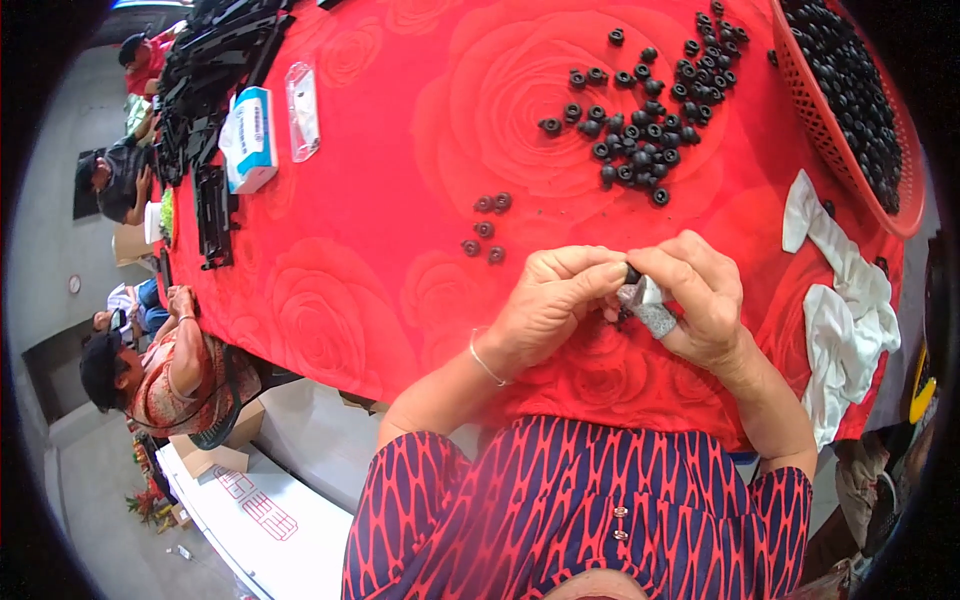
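Observation:
Both my hands meet in front of me over the red flowered tablecloth (380,200). Between the fingertips of my left hand (560,300) and my right hand (700,295) is a small black round part (631,273), pinched from both sides. A grey wrapping (655,318) covers one finger of my right hand. Just beyond my left hand lie several small dark parts (485,229) in a loose group. Farther off, many black knob-like parts (640,140) are scattered in a pile. My palms hide whatever lies beneath them.
A red plastic basket (800,85) full of black parts stands at the far right. White gloves (850,320) lie at the right edge. A tissue box (250,140), a clear plastic case (302,112) and black strips (215,90) are at the left, where other people (180,375) sit.

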Available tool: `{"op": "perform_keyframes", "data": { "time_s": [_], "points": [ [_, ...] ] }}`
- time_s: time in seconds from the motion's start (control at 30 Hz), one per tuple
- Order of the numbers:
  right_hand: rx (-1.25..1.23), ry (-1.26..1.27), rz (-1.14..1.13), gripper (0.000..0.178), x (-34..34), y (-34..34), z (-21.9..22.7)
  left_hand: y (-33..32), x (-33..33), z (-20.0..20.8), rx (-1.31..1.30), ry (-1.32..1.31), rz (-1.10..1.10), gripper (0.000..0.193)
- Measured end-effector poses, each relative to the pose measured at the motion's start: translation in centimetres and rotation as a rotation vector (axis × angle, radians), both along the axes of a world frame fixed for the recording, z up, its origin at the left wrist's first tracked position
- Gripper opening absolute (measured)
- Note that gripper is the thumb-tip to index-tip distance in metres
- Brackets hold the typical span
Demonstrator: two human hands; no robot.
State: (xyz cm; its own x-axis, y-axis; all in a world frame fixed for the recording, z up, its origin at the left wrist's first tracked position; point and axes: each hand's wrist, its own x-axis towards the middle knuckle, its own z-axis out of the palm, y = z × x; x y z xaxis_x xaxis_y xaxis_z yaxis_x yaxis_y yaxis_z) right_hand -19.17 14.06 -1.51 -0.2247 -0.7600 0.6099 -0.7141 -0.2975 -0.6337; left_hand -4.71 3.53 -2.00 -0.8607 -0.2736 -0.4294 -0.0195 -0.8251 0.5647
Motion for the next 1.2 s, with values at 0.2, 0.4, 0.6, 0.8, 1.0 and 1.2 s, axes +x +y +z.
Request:
{"op": "perform_keyframes", "data": {
  "time_s": [0.2, 0.4, 0.6, 0.8, 1.0, 1.2],
  "points": [
    [-0.066, 0.204, -0.061, 0.033, 0.3, 0.1, 0.1, -0.1, -0.1, 0.1, -0.031, -0.009, -0.001, 0.018],
    [-0.028, 0.113, -0.104, 0.023, -0.4, -0.1, -0.6, -0.6, 0.0, 1.2, -0.270, -0.077, 0.045, 0.015],
    [0.134, 0.134, -0.444, 0.022, -2.1, -1.7, -0.4, -3.5, 0.8, 1.7, -1.590, -0.309, 0.288, 0.011],
    [0.267, 0.390, -0.513, 0.021, -2.5, -1.8, -2.0, -5.0, 0.7, 1.3, -1.994, -0.554, 0.326, 0.018],
    [-0.062, 0.165, -0.087, 0.027, -1.9, -1.2, -0.4, -2.3, -0.1, 2.8, -1.339, -0.255, 0.338, 0.020],
    [-0.125, 0.160, 0.060, 0.037, -0.6, -0.6, 0.0, -2.0, 0.4, 1.2, -0.353, 0.003, -0.148, 0.021]
  ]
}}
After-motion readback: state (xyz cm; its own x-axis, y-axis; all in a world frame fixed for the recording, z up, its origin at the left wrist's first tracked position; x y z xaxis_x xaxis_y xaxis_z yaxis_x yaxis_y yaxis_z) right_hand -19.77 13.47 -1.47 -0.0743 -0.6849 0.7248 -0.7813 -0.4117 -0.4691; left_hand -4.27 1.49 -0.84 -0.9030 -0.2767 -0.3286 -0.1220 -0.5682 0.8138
